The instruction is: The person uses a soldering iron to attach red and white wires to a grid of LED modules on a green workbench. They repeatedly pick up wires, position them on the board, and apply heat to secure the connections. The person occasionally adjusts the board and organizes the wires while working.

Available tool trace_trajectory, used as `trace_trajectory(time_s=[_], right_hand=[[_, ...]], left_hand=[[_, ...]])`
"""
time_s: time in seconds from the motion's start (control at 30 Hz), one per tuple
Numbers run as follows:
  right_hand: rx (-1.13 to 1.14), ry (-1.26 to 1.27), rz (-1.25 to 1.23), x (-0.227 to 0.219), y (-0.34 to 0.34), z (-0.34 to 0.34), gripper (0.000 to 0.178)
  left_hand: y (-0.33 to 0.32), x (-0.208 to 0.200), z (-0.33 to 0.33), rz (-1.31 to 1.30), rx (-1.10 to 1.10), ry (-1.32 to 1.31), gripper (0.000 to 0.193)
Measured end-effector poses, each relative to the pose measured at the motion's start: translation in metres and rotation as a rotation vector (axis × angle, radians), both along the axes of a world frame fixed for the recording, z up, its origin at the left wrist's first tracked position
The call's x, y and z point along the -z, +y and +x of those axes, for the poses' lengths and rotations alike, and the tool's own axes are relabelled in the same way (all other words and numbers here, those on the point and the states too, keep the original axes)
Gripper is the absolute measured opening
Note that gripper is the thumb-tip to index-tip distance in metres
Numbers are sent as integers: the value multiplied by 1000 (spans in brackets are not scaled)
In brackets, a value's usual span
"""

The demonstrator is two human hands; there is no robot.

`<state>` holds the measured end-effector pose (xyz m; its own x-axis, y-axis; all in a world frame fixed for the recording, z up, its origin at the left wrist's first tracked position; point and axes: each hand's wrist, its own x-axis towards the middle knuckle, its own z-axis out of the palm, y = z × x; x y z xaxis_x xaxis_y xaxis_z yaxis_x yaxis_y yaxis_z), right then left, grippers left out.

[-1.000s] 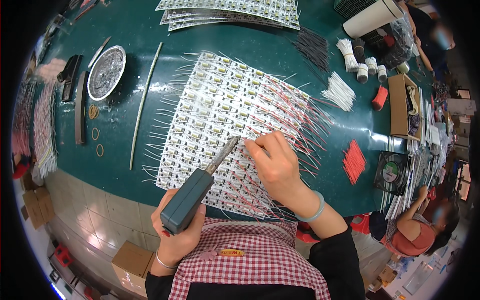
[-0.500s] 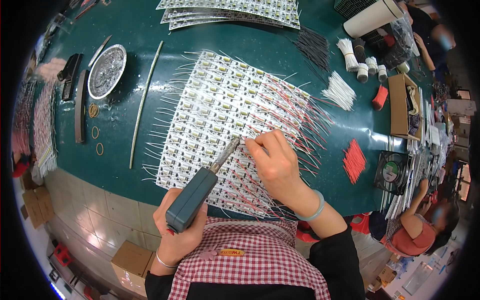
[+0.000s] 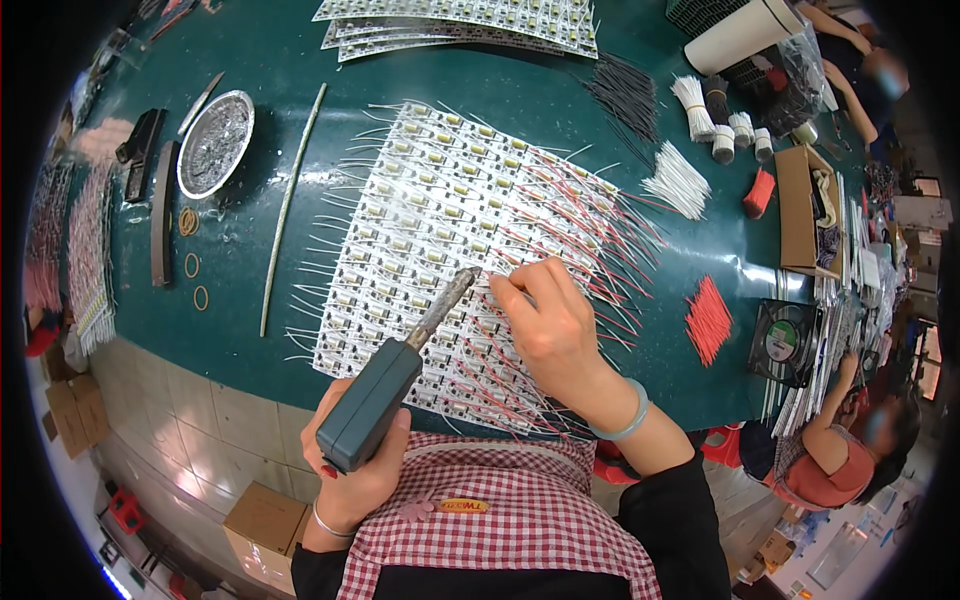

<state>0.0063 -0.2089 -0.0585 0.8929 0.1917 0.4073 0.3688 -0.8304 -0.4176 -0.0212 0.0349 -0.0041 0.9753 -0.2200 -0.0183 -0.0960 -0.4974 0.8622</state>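
Observation:
My left hand is wrapped round the dark green handle of a soldering iron. The iron slants up and to the right, its tip above the middle of a white circuit board panel. Rows of small yellow and black parts cover the panel. White wires stick out along its left side, and many red wires lie over its right half. Just right of the iron's tip, my right hand pinches with thumb and forefinger close above the panel; what is between the fingertips is too small to make out.
Left on the green table are a metal bowl, rubber bands and a thin rod. More panels are stacked at the far edge. Right lie white wires, red wires, black wires and a fan. Co-workers sit at right.
My left hand has drawn the soldering iron slightly down and left, so its tip stands a little further from my right fingertips. My right hand has barely moved.

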Motion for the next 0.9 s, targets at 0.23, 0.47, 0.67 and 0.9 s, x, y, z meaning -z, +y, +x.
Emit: trace_trajectory(time_s=[0.23,0.47,0.67,0.9], right_hand=[[8,-55,-27,-7,1,-5,28],[-16,3,20,-4,7,-15,27],[-14,11,29,0,8,-15,26],[-20,4,22,0,9,-14,25]], left_hand=[[1,-1,-5,-26,-45,10,24],[4,-3,-12,-53,-110,153,24],[8,-3,-15,-14,-50,117,23],[5,-2,-15,-6,-39,67,21]])
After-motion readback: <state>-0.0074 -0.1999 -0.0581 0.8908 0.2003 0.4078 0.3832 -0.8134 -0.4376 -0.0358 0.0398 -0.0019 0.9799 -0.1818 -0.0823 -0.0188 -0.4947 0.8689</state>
